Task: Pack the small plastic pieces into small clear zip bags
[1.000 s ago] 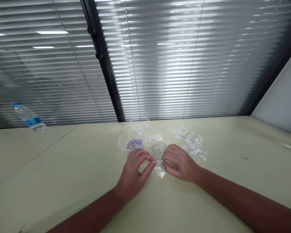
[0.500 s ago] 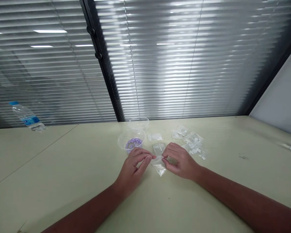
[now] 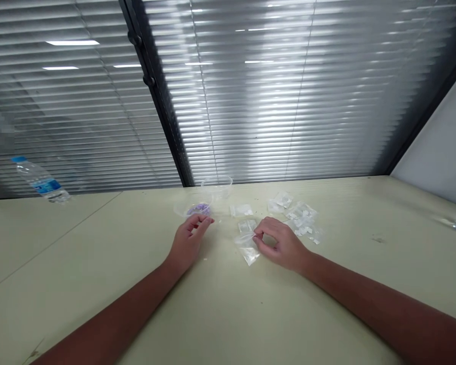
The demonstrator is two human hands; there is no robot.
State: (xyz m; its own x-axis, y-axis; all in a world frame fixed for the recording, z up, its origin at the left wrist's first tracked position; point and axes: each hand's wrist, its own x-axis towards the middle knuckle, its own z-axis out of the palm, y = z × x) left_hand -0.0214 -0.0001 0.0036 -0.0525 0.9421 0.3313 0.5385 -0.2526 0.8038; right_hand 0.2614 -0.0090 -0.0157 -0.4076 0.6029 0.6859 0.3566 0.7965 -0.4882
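While the left hand (image 3: 187, 241), fingers pressed together, partly hides a clear tub (image 3: 180, 209) of purple pieces (image 3: 199, 208), the right hand (image 3: 285, 246) pinches a clear bag (image 3: 248, 248) above the worktop (image 3: 228, 314); packets (image 3: 301, 215) lie beyond.

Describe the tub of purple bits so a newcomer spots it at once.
Below the window blinds is a pale table. Near its far edge, just past the left hand, sits a clear tub. Purple bits inside set it apart from the clear container behind it, which shows none.
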